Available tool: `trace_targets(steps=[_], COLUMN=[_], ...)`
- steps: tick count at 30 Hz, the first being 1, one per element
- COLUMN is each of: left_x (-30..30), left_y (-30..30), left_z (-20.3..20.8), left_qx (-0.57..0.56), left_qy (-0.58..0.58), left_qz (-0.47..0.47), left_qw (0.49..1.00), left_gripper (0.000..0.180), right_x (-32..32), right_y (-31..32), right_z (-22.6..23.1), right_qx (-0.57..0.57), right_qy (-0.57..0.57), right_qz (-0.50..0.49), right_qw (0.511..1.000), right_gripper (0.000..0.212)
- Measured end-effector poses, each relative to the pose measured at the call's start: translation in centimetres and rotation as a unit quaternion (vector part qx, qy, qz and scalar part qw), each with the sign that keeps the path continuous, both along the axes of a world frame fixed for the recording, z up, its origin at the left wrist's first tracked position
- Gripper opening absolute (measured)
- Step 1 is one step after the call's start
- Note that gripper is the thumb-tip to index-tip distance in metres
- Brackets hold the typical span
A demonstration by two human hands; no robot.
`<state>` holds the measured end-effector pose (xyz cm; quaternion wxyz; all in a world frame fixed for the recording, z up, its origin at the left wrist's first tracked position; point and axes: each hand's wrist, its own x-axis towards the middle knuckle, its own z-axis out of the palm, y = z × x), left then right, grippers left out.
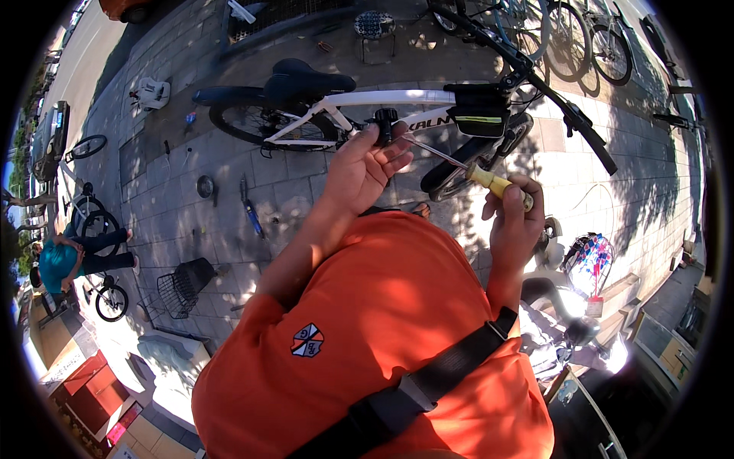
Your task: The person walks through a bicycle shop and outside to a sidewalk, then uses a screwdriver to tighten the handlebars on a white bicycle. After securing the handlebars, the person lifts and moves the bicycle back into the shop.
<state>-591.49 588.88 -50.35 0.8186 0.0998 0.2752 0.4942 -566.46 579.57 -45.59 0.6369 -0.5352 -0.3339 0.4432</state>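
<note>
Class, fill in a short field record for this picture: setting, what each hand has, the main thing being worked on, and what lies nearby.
Setting: paved outdoor area, sunlit
Left hand: grips a small black part by the bicycle frame
Right hand: holds a yellow-handled screwdriver, tip toward the black part
Main thing: white bicycle, black saddle
Nearby: wire basket on the paving; other bicycles parked behind

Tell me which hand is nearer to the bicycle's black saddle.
Left. The left hand grips a small black part at the white frame, just right of and below the black saddle. The right hand holds the yellow-handled screwdriver farther right, well away from it.
</note>
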Motion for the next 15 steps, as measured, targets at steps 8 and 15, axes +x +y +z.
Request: trace_targets(steps=[8, 15], left_x=[-0.6, -1.1], left_y=[-0.8, -1.1], left_z=[-1.0, -0.4], left_qx=[-0.043, -0.046], left_qy=[-0.081, -0.118], left_qz=[0.019, 0.046], left_qw=[0.996, 0.991], left_gripper=[0.037, 0.035], right_x=[-2.1, -3.7], right_y=[1.3, 1.6], right_z=[-0.5, -0.9], right_qx=[-0.001, -0.009], right_qy=[-0.025, 0.002], right_qz=[0.052, 0.041], right_qw=[0.998, 0.999], right_gripper=[0.024, 0.023])
